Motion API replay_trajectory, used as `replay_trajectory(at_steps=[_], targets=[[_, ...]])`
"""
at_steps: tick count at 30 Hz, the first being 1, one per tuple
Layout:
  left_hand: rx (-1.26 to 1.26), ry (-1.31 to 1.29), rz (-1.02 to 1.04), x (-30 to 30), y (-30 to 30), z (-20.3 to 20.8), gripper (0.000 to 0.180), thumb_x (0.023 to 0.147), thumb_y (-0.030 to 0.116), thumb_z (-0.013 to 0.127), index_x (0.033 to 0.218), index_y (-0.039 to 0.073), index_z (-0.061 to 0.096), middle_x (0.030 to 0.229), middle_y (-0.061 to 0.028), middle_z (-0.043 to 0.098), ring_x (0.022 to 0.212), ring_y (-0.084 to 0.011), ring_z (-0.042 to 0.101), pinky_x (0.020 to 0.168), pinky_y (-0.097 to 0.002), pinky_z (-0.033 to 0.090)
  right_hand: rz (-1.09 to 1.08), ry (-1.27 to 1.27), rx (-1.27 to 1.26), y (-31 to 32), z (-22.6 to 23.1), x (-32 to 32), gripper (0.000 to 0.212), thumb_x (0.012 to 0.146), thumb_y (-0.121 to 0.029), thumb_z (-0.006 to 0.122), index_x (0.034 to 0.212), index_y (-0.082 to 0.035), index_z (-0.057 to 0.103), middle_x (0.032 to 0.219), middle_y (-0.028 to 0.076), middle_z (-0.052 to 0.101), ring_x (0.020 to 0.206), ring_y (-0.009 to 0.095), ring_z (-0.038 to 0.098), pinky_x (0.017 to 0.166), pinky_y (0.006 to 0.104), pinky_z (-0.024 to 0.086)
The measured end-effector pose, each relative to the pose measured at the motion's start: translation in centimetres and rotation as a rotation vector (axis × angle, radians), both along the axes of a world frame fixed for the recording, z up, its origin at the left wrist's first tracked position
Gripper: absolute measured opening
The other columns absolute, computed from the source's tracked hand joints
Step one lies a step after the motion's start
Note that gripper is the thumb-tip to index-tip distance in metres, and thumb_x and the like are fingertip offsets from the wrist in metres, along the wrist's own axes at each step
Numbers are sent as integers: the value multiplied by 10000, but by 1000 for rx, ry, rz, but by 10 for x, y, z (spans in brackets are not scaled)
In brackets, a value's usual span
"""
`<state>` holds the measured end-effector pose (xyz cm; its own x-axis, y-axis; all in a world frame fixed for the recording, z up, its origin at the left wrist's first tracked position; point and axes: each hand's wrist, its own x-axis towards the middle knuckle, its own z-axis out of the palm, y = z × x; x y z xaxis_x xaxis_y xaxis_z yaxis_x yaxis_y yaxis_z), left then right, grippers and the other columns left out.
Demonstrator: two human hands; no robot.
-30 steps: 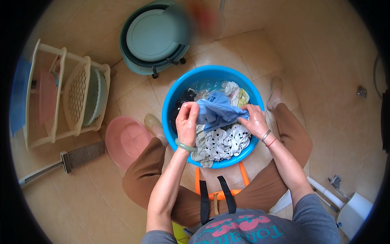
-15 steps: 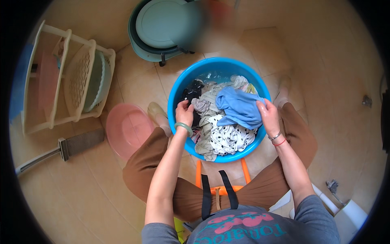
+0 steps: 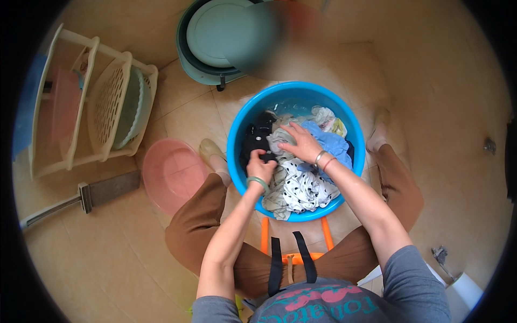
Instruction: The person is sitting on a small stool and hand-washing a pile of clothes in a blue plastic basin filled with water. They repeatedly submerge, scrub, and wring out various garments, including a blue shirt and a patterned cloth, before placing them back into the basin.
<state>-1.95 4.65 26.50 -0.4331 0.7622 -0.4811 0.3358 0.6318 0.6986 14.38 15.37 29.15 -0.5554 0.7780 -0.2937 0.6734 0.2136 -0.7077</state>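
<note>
A round blue tub (image 3: 231, 145) full of laundry sits between my feet, with some water showing at its far side. My left hand (image 3: 261, 168), a green bangle at the wrist, has its fingers curled on a black garment (image 3: 255, 140) along the tub's left side. My right hand (image 3: 302, 144) rests over crumpled light-grey cloth (image 3: 278, 140) in the middle, fingers spread and gripping nothing. To its right lies a blue cloth (image 3: 338, 146), partly covered by that wrist. White fabric with black dots (image 3: 304, 188) is heaped at the near side.
A pink basin (image 3: 172, 175) stands on the tiled floor to the left, beside a long-handled flat tool (image 3: 110, 192). Beyond them is a cream rack (image 3: 107, 107) holding basins. Stacked grey-green basins (image 3: 215, 35) stand at the back. An orange stool (image 3: 296, 258) is under me.
My right hand has let go of the blue cloth, which now lies in the tub, and moved left onto the grey cloth. My left hand has shifted right and nearer, onto the black garment.
</note>
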Motion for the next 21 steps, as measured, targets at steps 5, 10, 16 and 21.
replay_trajectory(at_steps=[5, 10, 16, 21], targets=[[349, -190, -358, 59, -14, 48, 310, 667, 78, 651, 966, 50, 576, 812, -89, 562, 670, -192, 539, 645, -324, 482, -16, 64, -274, 6, -27, -22, 821, 692, -524, 719, 1373, -152, 449, 1374, 235, 401, 1276, 396, 404, 1066, 423, 338], [351, -420, -712, 78, -47, 60, 321, 700, 63, 608, 1013, 55, 540, 875, -135, 487, 818, -315, 561, 707, -391, 468, -19, 38, -90, -32, -28, 27, 306, 620, -123, 697, 906, -56, 609, 940, 141, 555, 945, 330, 529, 818, 371, 443], [134, -253, -1150, 34, -35, 68, 320, 690, 136, 644, 1008, 155, 609, 952, -102, 533, 813, -314, 607, 738, -389, 503, -555, 139, -348, -80, -15, 81, 225, 660, -83, 663, 855, -25, 566, 764, 57, 563, 707, 156, 532, 660, 281, 444], [-294, -682, -527, 1, 18, 10, 162, 804, 32, 542, 871, 56, 688, 751, -53, 668, 749, -126, 625, 696, -286, 507, -682, 168, -340, -91, 5, 88, 210, 643, -26, 650, 833, -26, 560, 709, 5, 503, 641, 119, 475, 606, 266, 415]])
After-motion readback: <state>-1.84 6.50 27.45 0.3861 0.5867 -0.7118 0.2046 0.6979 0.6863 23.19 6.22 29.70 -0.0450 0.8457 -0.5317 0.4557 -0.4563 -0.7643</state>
